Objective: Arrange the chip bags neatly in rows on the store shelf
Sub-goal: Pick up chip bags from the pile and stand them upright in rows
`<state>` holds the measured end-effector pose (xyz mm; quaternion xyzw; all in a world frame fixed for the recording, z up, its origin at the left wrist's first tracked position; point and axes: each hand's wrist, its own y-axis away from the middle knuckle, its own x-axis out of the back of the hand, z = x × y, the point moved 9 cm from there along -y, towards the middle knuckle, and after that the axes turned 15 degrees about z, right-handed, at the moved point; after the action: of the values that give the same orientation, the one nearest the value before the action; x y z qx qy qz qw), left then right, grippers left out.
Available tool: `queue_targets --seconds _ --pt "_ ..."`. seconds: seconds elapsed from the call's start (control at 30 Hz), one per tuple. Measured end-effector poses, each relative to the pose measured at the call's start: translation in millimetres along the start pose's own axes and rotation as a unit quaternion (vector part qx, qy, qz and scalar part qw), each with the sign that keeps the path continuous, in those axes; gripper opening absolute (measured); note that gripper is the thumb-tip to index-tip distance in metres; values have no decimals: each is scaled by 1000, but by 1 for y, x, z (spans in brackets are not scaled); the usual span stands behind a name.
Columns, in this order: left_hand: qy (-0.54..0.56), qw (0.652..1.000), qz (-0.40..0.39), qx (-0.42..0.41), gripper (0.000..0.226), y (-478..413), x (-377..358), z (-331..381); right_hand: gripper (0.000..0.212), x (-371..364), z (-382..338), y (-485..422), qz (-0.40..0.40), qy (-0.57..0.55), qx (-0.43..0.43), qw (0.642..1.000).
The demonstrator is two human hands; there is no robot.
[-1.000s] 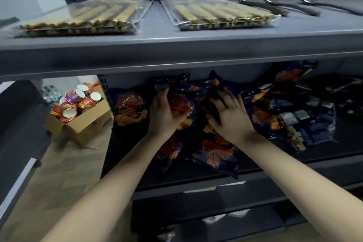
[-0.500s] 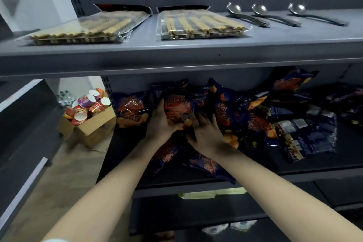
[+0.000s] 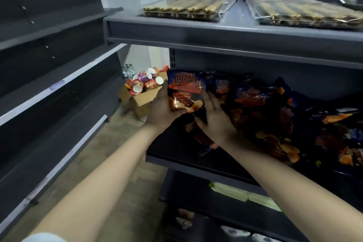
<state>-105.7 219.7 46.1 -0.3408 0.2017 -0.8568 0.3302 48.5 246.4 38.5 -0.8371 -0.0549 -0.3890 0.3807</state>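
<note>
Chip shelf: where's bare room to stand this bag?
Bare strip at the shelf's left front, between its left edge and the right hand, below the held bag gripped by the left hand. Rightward, the chip pile crowds everything.

Two wafer packs (image 3: 188, 7), one box (image 3: 141, 100)

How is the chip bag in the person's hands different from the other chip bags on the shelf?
The held chip bag stands upright at the shelf's left end, front facing out; the other chip bags lie flat and jumbled, overlapping. The held chip bag is gripped by the left hand, with the right hand against its side; no hand holds the other chip bags. Both are dark blue with orange chip pictures, on the same shelf.
</note>
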Motion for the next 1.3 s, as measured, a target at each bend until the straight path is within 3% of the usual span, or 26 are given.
queue_targets --seconds 0.23,0.37,0.57,0.73,0.9,1.0,1.3 --pt "-15 999 -37 -11 99 -12 17 -48 83 -48 -24 -10 -48 1 -38 998" --pt "21 998 -63 -17 89 -12 -2 -60 84 -65 -8 -8 -77 50 -83 992" --pt "-25 990 -139 22 101 4 -50 -79 78 -71 23 12 -101 125 -117 980" --pt "9 995 -75 68 86 20 -57 -80 70 -64 32 12 -105 177 -112 972" --pt "-49 995 -43 73 83 25 -58 -87 52 -68 25 19 -74 260 -51 962" --pt "-72 993 -35 89 88 24 -58 -94 44 -72 26 22 -70 303 -26 950" --pt "-98 990 -68 77 94 25 -69 -97 48 -68 29 20 -45 304 -11 951"
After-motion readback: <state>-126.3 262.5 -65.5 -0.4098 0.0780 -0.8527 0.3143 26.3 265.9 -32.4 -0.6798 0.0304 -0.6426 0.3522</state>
